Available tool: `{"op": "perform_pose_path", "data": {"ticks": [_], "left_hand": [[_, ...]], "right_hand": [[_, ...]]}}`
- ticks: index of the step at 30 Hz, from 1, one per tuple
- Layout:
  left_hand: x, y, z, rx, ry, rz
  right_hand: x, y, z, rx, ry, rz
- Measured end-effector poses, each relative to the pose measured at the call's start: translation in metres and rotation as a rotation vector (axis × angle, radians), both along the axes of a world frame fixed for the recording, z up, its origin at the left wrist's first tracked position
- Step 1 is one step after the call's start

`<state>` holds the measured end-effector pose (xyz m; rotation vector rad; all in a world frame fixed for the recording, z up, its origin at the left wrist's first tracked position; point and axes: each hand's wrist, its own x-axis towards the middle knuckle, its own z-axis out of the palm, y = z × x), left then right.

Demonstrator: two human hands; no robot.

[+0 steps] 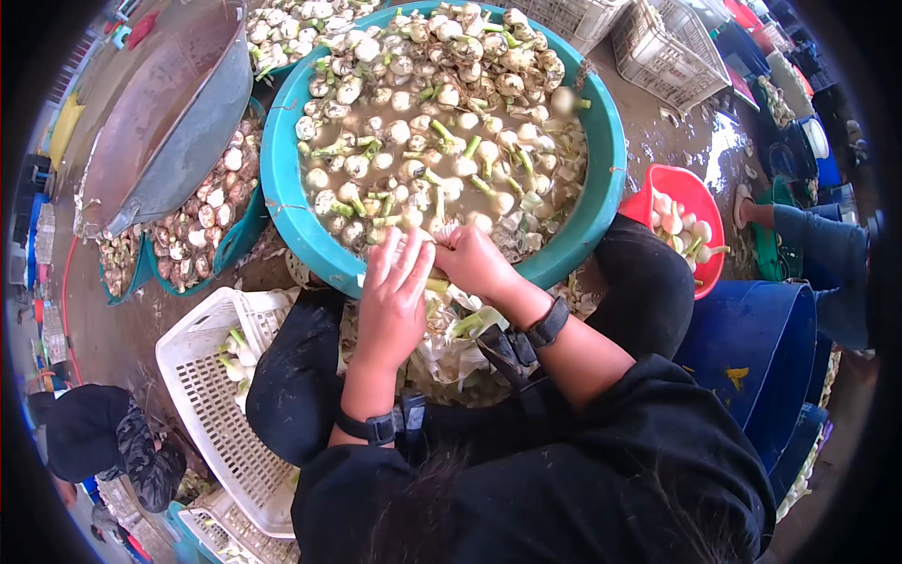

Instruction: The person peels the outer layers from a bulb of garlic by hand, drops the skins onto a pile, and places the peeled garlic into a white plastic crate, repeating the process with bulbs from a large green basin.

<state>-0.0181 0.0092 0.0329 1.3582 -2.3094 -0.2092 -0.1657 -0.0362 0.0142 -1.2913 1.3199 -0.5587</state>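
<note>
My left hand and my right hand meet at the near rim of a round teal tub. Both are closed around one garlic bulb, mostly hidden by the fingers; its pale green stem pokes out below them. Muddy water fills the tub, and many garlic bulbs with cut green stems float in it. A dirtier heap of bulbs rises at the far side. Under my hands, peeled skins and leaves pile up between my knees.
At my right knee stands a red bowl of cleaner bulbs. A white plastic basket with a few bulbs lies left. Blue barrels stand right. A metal wheelbarrow tray and teal tubs of bulbs are far left; another person sits lower left.
</note>
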Motion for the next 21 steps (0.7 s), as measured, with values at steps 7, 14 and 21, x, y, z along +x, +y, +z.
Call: {"op": "perform_pose_path", "data": {"ticks": [7, 14, 21], "left_hand": [[0.004, -0.001, -0.020, 0.367, 1.163, 0.154], [-0.002, 0.001, 0.001, 0.101, 0.360, -0.039], [0.013, -0.005, -0.031, 0.489, 1.858, 0.349]], "right_hand": [[0.001, 0.010, 0.007, 0.470, -0.906, -0.540], [-0.009, 0.006, 0.001, -0.089, -0.069, 0.032], [-0.004, 0.034, 0.011, -0.177, -0.508, -0.037]]}}
